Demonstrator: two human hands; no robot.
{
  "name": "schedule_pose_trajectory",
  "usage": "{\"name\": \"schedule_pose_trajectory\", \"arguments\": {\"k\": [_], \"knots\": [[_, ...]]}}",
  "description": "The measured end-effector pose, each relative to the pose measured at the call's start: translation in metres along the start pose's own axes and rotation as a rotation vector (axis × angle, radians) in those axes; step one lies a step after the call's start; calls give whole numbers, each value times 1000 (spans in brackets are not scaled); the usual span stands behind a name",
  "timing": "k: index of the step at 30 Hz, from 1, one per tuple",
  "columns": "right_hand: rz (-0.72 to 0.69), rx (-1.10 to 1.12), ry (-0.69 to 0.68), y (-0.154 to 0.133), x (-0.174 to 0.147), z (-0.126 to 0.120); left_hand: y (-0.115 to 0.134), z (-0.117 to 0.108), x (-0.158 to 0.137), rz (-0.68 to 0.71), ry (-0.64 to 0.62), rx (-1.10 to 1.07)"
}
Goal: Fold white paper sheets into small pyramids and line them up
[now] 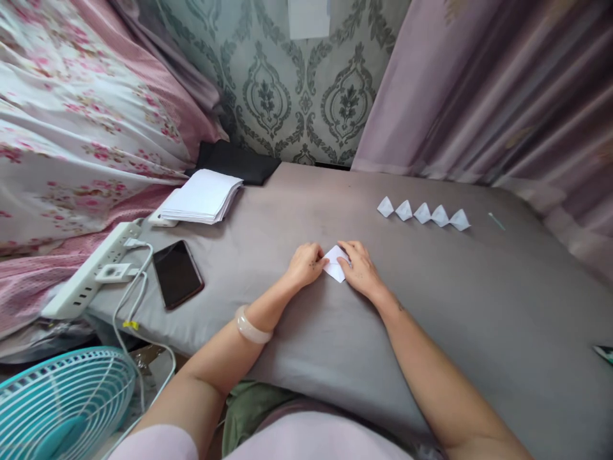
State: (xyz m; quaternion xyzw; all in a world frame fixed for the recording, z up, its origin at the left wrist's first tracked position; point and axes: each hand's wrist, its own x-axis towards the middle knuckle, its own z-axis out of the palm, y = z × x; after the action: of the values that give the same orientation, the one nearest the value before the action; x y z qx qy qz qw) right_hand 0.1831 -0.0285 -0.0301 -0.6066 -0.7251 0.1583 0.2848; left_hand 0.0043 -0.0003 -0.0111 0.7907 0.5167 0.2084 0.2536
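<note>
Folded white paper [334,273] is lying on the grey sheet [311,198], left hand [306,264] and right hand [359,271] holding its opposite sides with narrowed fingers, presumably steadying its creases, while five paper shapes [422,213] are sitting well apart.

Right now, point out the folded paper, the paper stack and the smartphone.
Folded paper [334,257], head view: visible middle.
Paper stack [204,195], head view: top sheet.
Smartphone [178,275], head view: dark screen.

The left arm [218,358] and right arm [431,367] both reach forward. The left hand [305,265] is curled in. The right hand [361,271] bends, its thumb [343,264] pointing left.
</note>
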Motion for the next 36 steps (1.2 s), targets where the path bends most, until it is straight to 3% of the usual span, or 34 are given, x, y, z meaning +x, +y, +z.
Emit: {"name": "schedule_pose_trajectory", "arguments": {"k": [12,18,20,22,25,29,36], "knots": [[2,116,-33,-4,-2,-9,5,-5,0,-132,-75,-305],[133,421,-47,-5,-3,-25,5,-5,0,-132,-135,-631],[194,621,-80,-6,-4,-33,8,-7,0,-148,-48,-755],[329,814,-12,-8,-5,-40,12,-10,1,-177,46,-905],[486,1044,34,-16,-6,-46,19,-13,0,-200,28,-1051],[510,1208,-10,-27,-7,-42,25,-12,-3,-187,-44,-1103],[496,1207,-70,-34,-10,-30,26,-10,-4,-140,1,-1078]]}}
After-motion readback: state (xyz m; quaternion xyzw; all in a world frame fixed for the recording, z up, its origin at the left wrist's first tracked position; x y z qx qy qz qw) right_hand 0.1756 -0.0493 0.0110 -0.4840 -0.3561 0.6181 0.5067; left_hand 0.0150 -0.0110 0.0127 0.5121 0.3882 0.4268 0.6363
